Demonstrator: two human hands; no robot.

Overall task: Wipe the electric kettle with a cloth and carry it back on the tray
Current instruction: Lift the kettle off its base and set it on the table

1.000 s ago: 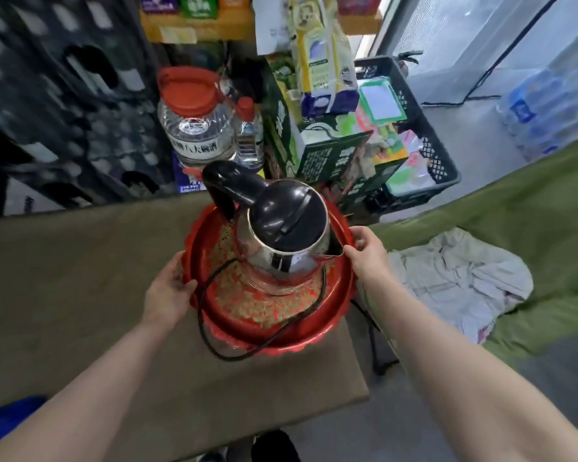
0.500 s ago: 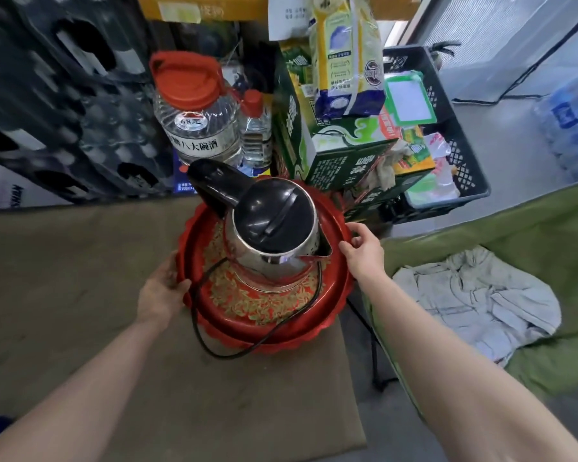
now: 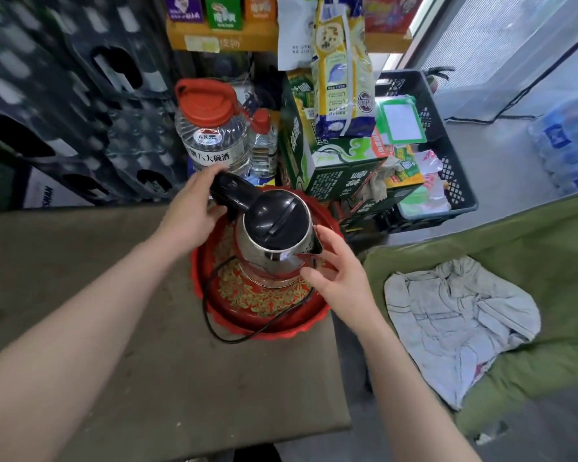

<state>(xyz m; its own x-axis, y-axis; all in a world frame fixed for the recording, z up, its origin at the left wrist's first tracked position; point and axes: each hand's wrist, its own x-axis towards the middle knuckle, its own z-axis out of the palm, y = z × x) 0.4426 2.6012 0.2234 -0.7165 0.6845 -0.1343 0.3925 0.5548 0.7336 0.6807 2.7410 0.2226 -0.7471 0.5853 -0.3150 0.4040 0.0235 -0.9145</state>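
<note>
left hand [image 3: 194, 208] wrapped round the black handle of the shiny steel electric kettle [image 3: 277, 238] sitting on the round red patterned tray [image 3: 264, 305], right hand [image 3: 334, 271] open against its spout side, so probably lifting next toward the crumpled white cloth [image 3: 457, 321], mind the cord.

Bottles [image 3: 214, 135], cartons [image 3: 334, 168] crowd behind tray [image 3: 274, 328]; tabletop [image 3: 114, 328] free in front.

- The kettle [image 3: 276, 236] stands in the tray [image 3: 211, 296], which sits on the table [image 3: 147, 361] at its far right corner.
- The cloth [image 3: 454, 325] lies to the right of the tray, apart from it.
- A large bottle [image 3: 211, 135] stands beyond the tray; a crate [image 3: 447, 168] sits far right.
</note>
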